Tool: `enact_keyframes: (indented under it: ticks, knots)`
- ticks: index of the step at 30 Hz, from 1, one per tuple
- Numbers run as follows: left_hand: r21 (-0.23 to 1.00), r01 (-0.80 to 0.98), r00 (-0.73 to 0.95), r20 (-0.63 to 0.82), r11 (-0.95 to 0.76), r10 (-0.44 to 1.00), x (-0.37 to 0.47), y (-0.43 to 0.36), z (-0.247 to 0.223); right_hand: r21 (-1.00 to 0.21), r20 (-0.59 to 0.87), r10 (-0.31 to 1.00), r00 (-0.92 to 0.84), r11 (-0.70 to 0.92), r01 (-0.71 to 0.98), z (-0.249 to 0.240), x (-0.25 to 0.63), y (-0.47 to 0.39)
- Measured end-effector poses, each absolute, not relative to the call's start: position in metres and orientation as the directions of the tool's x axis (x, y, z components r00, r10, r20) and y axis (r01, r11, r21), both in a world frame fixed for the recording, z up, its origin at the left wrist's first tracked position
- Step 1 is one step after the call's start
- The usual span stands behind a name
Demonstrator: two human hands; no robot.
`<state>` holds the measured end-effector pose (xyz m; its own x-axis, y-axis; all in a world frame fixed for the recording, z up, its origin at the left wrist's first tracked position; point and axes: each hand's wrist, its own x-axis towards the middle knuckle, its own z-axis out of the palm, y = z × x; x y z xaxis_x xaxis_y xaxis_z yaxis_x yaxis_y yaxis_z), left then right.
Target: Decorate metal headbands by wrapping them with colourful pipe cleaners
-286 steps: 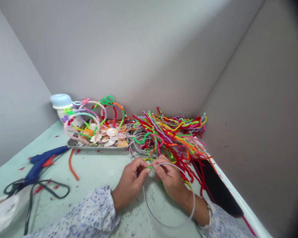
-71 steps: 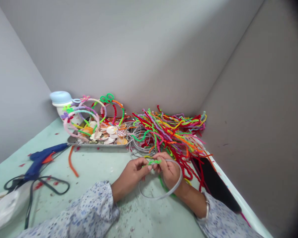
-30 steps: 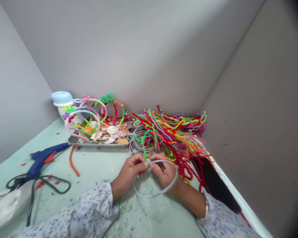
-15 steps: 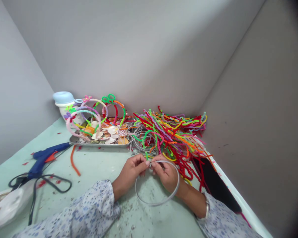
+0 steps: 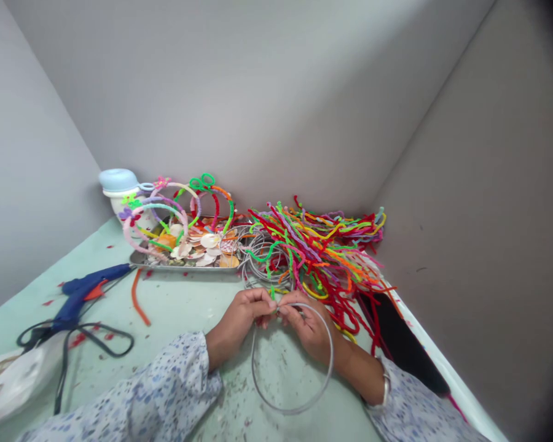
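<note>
A thin grey wire hoop (image 5: 291,411) hangs below my hands over the table, its two ends meeting between my fingertips. My left hand (image 5: 245,316) is closed, thumb and forefinger pinching the hoop's left end. My right hand (image 5: 309,328) pinches the other end, and the hoop crosses in front of its wrist. The join itself is too small to make out. Just beyond my fingertips lie coiled grey wire hoops (image 5: 268,253) and a large heap of bright pipe cleaners (image 5: 320,245).
A metal tray (image 5: 184,269) of seashells holds several pipe-cleaner-wrapped hoops. Behind it stands a white bottle with a blue lid (image 5: 118,180). To the left lie a blue glue gun (image 5: 69,307) with a looped cord and a white bag (image 5: 21,380). A black object (image 5: 410,350) rests at right.
The hoop has tilted so that its lower part hangs further down and looks rounder. Both hands have stayed nearly in place, still pinching its ends.
</note>
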<state>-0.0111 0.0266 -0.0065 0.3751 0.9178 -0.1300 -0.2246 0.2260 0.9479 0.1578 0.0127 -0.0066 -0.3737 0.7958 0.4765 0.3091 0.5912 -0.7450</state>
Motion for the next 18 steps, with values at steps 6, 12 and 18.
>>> enact_keyframes:
  ticks: [6,12,18]
  knots:
    - [0.967,-0.204,0.385,-0.065,0.154,0.92,-0.0088,0.0239,-0.0045,-0.793,0.424,0.842,-0.333,0.523,0.313,-0.0061,0.1568,0.0126]
    - [0.98,-0.172,0.361,-0.027,0.096,0.932,-0.0082,0.0243,-0.0047,-0.876,0.342,0.897,-0.281,0.413,0.25,-0.0049,0.1562,0.0122]
    - [0.991,-0.126,0.351,0.009,0.038,0.936,-0.0087,0.0227,-0.0012,-0.909,0.3,0.925,-0.235,0.352,0.224,-0.0071,0.1561,0.0137]
